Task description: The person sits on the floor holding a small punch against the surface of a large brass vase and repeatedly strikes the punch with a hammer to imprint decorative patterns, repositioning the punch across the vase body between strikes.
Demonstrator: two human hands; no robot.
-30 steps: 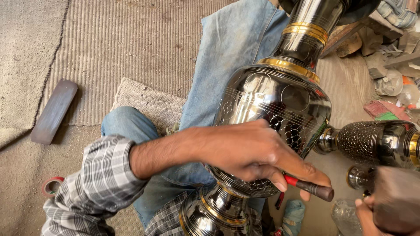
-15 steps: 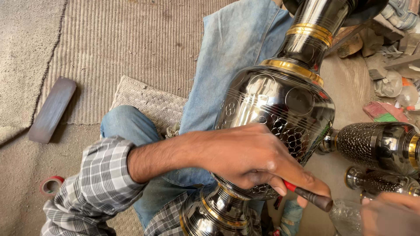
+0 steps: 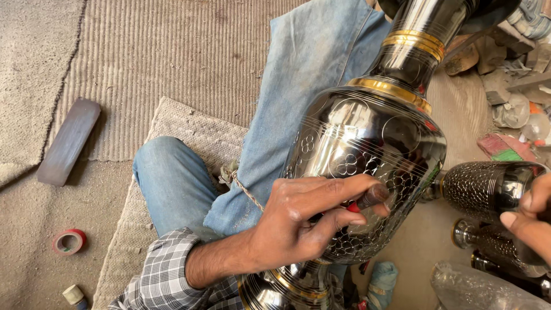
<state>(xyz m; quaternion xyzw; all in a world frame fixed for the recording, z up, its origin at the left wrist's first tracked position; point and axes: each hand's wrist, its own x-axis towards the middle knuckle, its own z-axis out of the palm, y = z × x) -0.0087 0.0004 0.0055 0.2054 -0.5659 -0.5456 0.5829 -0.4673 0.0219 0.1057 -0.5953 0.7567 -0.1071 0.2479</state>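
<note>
A large polished metal vase (image 3: pixel 367 132) with gold bands and engraved flower and mesh patterns lies tilted across my lap. My left hand (image 3: pixel 298 221) rests on its belly and is shut on a small red-handled engraving tool (image 3: pixel 367 199), whose dark end lies against the engraved surface. My right hand (image 3: pixel 531 221) shows only as curled fingers at the right edge, beside a smaller dark engraved vase (image 3: pixel 488 186). What those fingers hold is cut off by the frame.
My jeans-clad legs lie on a woven mat (image 3: pixel 183 132). On the floor at the left are a dark flat bar (image 3: pixel 69 140), a red tape roll (image 3: pixel 69 241) and a small cylinder (image 3: pixel 73 294). A clear plastic bottle (image 3: pixel 476 287) and scraps lie at the right.
My left hand has turned, bringing the tool from below the vase's belly up onto it. My right hand has risen from the bottom right corner to the right edge.
</note>
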